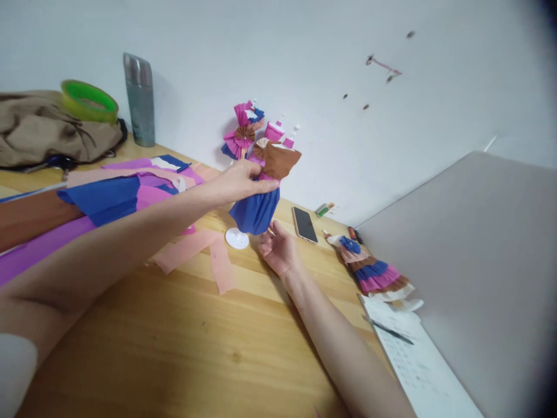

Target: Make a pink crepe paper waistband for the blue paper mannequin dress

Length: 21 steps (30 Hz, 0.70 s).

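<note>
My left hand (241, 183) is closed around the waist of a small paper dress (256, 210), which has a blue crepe skirt, a brown top and a pleated rosette. Magenta pieces with white knobs stick up above it. Under the skirt's hem is my right hand (278, 248), palm up, fingers curled; whatever they pinch is hidden. Just behind stands another crepe-paper figure (241, 134) in magenta, blue and brown, partly covered by my left hand. A round white base (237, 238) rests on the table beside the skirt; which figure it carries, I cannot tell.
Crepe-paper strips (113, 197) lie at left, peach pieces (191, 249) nearer me. A tumbler (140, 101), a tape roll (89, 101) and a brown cloth bag (37, 125) are at the back. Rightward lie a phone (304, 224), a tiered paper dress (376, 273) and a pen (391, 331) on paper.
</note>
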Tool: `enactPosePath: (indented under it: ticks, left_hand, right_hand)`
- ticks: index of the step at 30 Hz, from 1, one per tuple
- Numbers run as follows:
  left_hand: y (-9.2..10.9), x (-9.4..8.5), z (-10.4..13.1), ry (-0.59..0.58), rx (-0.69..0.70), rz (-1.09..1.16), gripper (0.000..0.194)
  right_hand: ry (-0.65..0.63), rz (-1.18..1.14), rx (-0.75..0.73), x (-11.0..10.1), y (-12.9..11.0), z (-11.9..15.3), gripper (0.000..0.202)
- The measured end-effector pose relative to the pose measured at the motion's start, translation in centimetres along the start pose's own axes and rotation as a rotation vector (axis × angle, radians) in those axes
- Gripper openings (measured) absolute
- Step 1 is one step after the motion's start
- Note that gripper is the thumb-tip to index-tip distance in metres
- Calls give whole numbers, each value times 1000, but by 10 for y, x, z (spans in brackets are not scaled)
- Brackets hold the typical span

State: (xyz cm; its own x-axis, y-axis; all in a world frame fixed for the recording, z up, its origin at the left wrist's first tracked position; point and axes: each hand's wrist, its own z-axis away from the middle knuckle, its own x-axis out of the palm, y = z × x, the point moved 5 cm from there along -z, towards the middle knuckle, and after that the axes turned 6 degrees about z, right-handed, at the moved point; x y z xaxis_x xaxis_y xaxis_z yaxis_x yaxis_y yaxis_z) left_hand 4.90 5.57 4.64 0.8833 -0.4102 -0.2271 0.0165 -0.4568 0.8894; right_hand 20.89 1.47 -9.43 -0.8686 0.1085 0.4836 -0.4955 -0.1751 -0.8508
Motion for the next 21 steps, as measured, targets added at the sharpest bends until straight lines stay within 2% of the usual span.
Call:
enactPosePath:
  ticks: [8, 11, 16, 18, 21]
  left_hand:
    - [2, 5, 3, -82, 4, -157, 26]
    - [4, 7, 5, -101, 17, -166, 30]
    - [10, 11, 9, -160, 61, -135, 30]
    - [12, 14, 10, -190, 80, -142, 30]
    - [14, 16, 9, -225, 80, -172, 30]
  right_hand:
    - [4, 81, -34, -1, -3, 5, 25]
    - [50, 150, -94, -4, -16, 5, 23]
    - [156, 220, -327, 0, -76, 21, 25]
    - [162, 245, -418, 9, -102, 34, 22]
    - [141, 411, -649, 29, -138, 54, 17]
